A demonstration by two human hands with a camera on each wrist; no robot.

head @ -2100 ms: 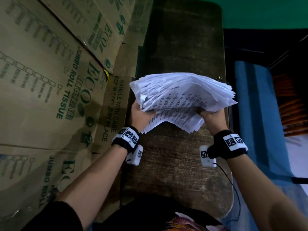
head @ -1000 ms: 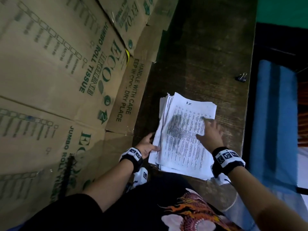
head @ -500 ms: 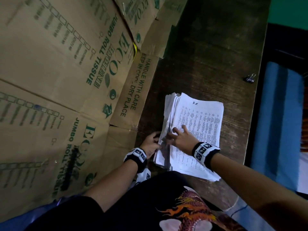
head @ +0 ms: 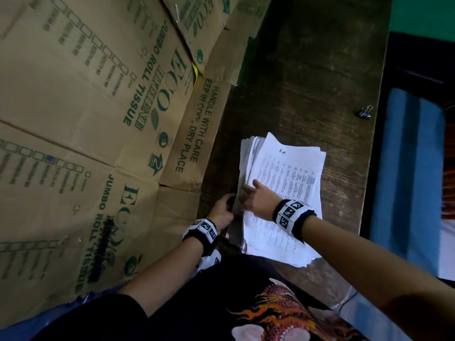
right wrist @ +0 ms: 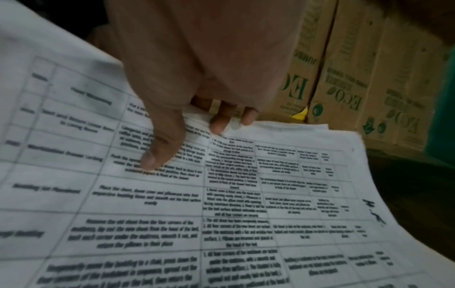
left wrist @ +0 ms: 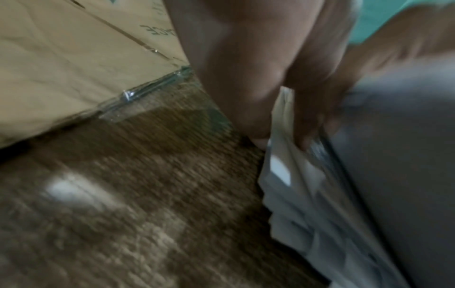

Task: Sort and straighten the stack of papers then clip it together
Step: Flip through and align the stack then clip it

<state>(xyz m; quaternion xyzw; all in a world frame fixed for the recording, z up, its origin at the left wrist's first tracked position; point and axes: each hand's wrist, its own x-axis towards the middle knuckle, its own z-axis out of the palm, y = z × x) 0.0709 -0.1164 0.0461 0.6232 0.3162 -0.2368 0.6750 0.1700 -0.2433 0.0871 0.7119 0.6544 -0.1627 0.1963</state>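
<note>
A stack of printed white papers (head: 290,178) lies on the dark wooden table (head: 307,82), its sheets fanned unevenly at the left side. My left hand (head: 230,205) is at the stack's left edge; in the left wrist view its thumb and a finger (left wrist: 305,140) pinch into the sheet edges (left wrist: 295,194). My right hand (head: 248,190) reaches across the stack to that same edge. In the right wrist view its thumb (right wrist: 157,152) presses on the top page (right wrist: 221,214) and its fingers curl round the edge. A black binder clip (head: 365,112) lies apart at the table's far right edge.
Tall cardboard boxes (head: 86,119) printed "Jumbo Roll Tissue" wall off the table's left side, close to my left hand. The table's right edge drops to a blue cloth (head: 413,168). Bare wood lies beyond the stack.
The stack, earlier held up in both hands, now lies flat on the table. My right hand has moved from the stack's right side across to its left edge beside my left hand.
</note>
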